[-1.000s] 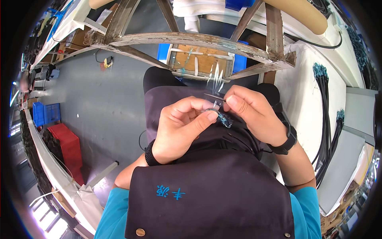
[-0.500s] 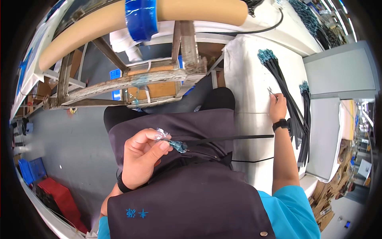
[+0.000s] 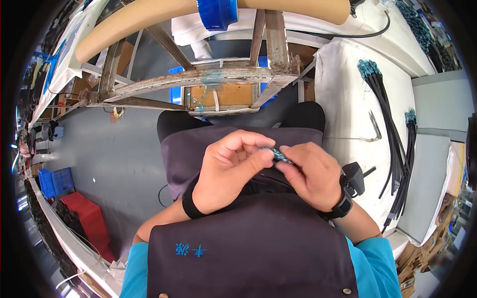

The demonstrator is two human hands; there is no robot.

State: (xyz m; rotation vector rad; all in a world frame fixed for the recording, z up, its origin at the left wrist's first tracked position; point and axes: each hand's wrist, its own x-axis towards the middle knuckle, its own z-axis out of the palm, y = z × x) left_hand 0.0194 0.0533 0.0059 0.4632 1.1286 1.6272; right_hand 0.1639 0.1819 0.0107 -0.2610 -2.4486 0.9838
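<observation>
In front of my apron, both hands meet on a small shiny teal piece, which looks like the wrapped end of a thin black strip. Thumb and fingers of my left hand pinch one end of it. My right hand, a little blurred, pinches its other end, hiding most of what follows. To the right, small metal snips lie on the white-covered table. Beside them is a bundle of black strips with teal tips; a second, smaller bundle lies farther right.
A worn wooden frame stands ahead of my knees, below a tan roll with a wide blue band. Grey panels border the table's right side. At the far left sit a blue crate and a red box.
My right hand has left the snips on the table and come back to my lap, joining my left hand at the teal piece. The whole view has shifted slightly.
</observation>
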